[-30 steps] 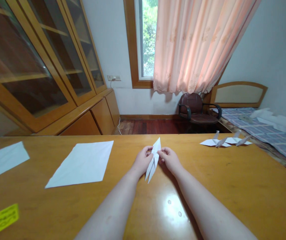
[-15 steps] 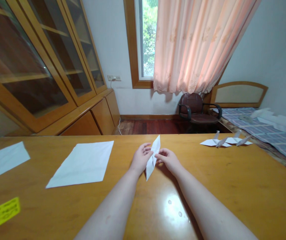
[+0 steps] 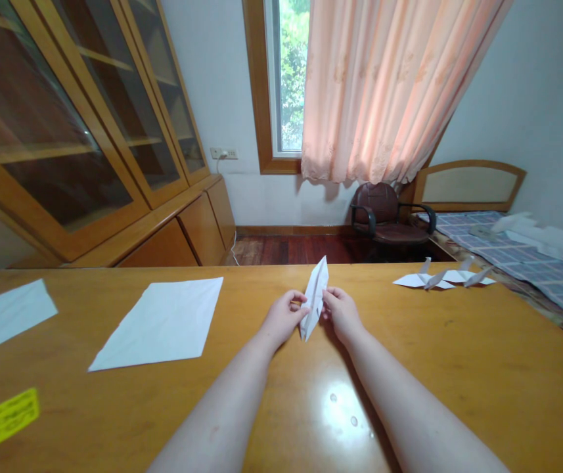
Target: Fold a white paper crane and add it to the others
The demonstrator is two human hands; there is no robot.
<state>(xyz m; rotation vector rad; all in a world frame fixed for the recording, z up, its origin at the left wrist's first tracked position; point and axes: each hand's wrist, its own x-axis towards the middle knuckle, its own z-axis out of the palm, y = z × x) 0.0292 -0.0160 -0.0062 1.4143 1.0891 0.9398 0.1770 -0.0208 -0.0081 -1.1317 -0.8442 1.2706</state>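
A narrow folded white paper piece stands tilted above the wooden table, its upper tip pointing away from me. My left hand pinches its left edge near the lower end. My right hand pinches its right edge at about the same height. Both hands rest low over the table's middle, close together.
A flat white sheet lies left of my hands, another white sheet at the far left, a yellow slip near the front left. Folded paper figures sit at the back right. Beyond the table: chair, bed, cabinets.
The folded paper has moved slightly right and away from me, and its lower flaps have closed into a narrower shape. Both hands shifted with it.
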